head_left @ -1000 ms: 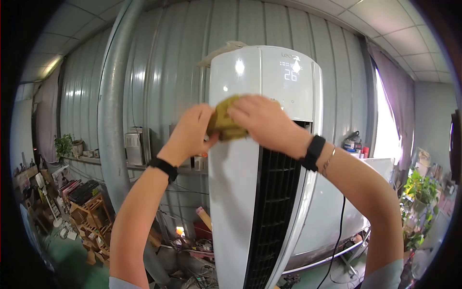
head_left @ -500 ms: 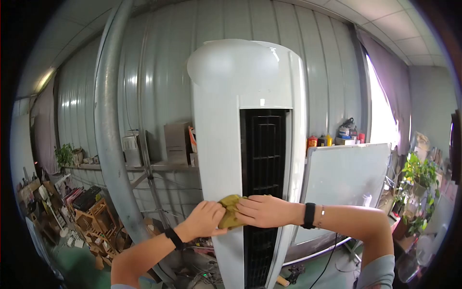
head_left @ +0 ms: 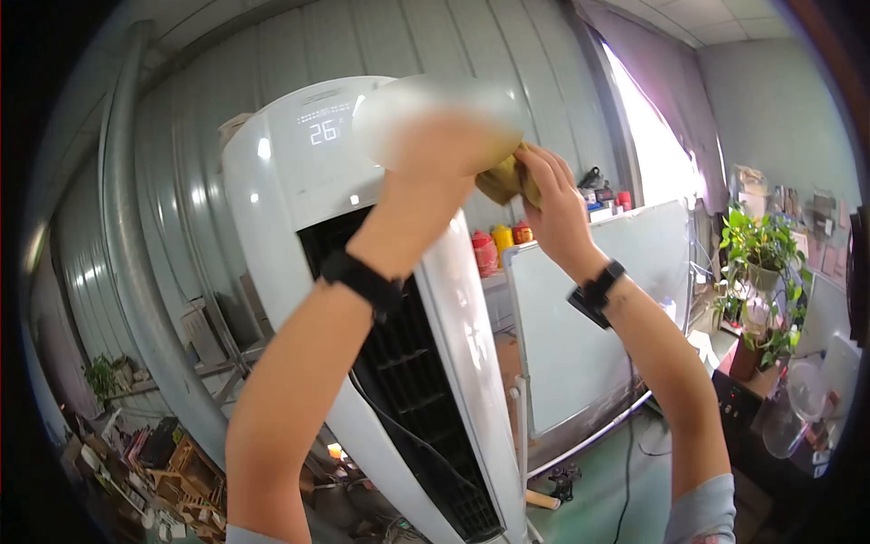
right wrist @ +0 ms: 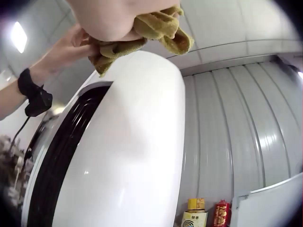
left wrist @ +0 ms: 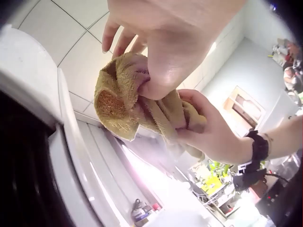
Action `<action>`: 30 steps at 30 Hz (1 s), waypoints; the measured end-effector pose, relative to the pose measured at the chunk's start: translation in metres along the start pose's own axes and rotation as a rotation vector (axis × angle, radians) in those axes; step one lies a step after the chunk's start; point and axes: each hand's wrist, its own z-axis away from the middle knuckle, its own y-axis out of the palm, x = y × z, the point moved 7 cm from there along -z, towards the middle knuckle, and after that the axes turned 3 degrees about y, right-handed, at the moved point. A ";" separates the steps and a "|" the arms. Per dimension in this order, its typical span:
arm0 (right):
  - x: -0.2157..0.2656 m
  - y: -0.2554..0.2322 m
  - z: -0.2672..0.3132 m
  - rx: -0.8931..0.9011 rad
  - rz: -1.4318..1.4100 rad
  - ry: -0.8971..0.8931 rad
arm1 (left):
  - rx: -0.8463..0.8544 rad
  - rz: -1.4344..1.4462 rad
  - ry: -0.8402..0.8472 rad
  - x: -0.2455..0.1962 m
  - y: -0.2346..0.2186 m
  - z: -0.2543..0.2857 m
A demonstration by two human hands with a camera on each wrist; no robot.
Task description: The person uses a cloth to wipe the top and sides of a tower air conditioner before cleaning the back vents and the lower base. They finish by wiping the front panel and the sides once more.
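Observation:
A yellow-green cloth [head_left: 503, 186] is bunched between both hands near the upper right side of a tall white floor-standing air conditioner [head_left: 263, 186]. In the left wrist view, the left hand [left wrist: 175, 42] pinches the cloth with its thumb across the folds. My right hand [head_left: 555, 199] grips the cloth's other end, thumb and fingers around it. A blurred patch covers most of the left hand in the head view. Seen from the right wrist, the cloth [right wrist: 161, 26] hangs in folds by the unit's top. The unit's display [head_left: 323, 132] reads 26.
A black louvred vent [head_left: 399, 354] runs down the unit's front. To the right stand a whiteboard [head_left: 589, 317], red and yellow containers [head_left: 501, 238] and potted plants [head_left: 761, 245]. A metal pipe [head_left: 149, 236] and cluttered shelves [head_left: 181, 467] are at left.
Both hands moved down the unit's front with the cloth, then up and right to its upper right side. The head view has turned right and tilted.

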 end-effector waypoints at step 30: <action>0.050 0.051 0.386 0.457 -0.608 0.429 | 0.679 0.687 0.115 -0.215 0.035 0.281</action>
